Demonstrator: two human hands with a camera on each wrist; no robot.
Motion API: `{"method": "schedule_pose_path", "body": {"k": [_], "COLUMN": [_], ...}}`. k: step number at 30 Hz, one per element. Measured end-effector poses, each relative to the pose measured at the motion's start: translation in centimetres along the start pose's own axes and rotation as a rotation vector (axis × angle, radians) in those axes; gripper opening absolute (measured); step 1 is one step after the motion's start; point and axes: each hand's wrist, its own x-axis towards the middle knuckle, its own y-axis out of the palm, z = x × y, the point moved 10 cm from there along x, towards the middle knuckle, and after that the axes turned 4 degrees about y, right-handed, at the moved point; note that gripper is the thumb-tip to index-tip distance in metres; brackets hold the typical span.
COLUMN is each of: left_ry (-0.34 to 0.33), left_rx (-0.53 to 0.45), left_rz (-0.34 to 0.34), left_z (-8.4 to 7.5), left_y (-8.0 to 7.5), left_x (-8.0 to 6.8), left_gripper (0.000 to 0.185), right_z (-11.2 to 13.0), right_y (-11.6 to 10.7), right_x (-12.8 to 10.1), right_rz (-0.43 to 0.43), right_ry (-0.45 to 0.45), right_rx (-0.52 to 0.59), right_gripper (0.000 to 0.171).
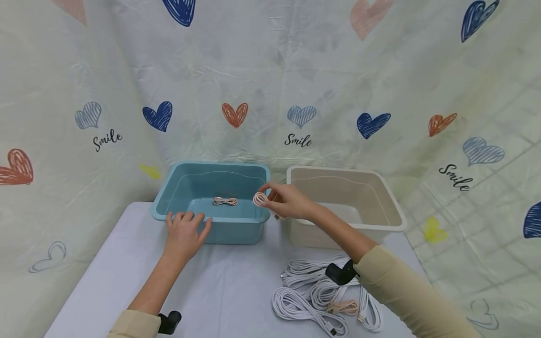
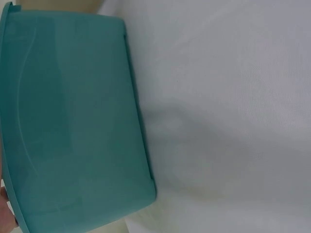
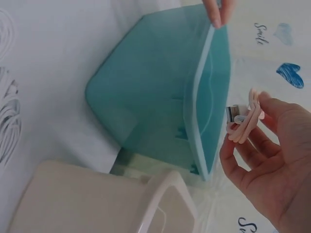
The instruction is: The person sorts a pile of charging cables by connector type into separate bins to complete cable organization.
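Over the right rim of the blue plastic bin [image 1: 236,233], my right hand [image 1: 289,201] pinches a coiled pale pink USB cable [image 1: 260,199]. Its metal USB plug [image 3: 233,114] sticks out of the bundle in the right wrist view. A second bundled cable [image 1: 225,201] of similar colour lies on the floor of this bin. My left hand [image 1: 183,236] rests on the bin's front rim, thumb spread to the side. Only a bit of that hand shows at the lower left of the left wrist view, beside the bin wall [image 2: 82,111].
To the right stands a beige bin [image 1: 314,234]. A pile of coiled white cables [image 1: 296,303] lies on the white tablecloth [image 1: 236,291] in front of it, with a peach-coloured bundle [image 1: 344,307] among them. Behind the bins hangs a heart-patterned sheet [image 1: 262,70].
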Motion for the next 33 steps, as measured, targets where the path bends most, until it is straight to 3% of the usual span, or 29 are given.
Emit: {"method": "schedule_pose_path", "body": {"k": [29,33], "left_ry": [0.0,-0.011], "left_rx": [-0.005,-0.011], "left_rz": [-0.015,-0.004], "left_z": [0.0,0.2], "left_y": [0.0,0.0], "left_x": [0.0,0.0], "left_gripper": [0.02,0.02], "right_z": [-0.5,-0.1], "right_y": [-0.7,-0.8], "right_x": [8.6,9.2], "right_rz": [-0.111,-0.135], "right_ry": [0.198,0.205], "right_rx": [-0.044,-0.042], "right_gripper": [0.04,0.048]}}
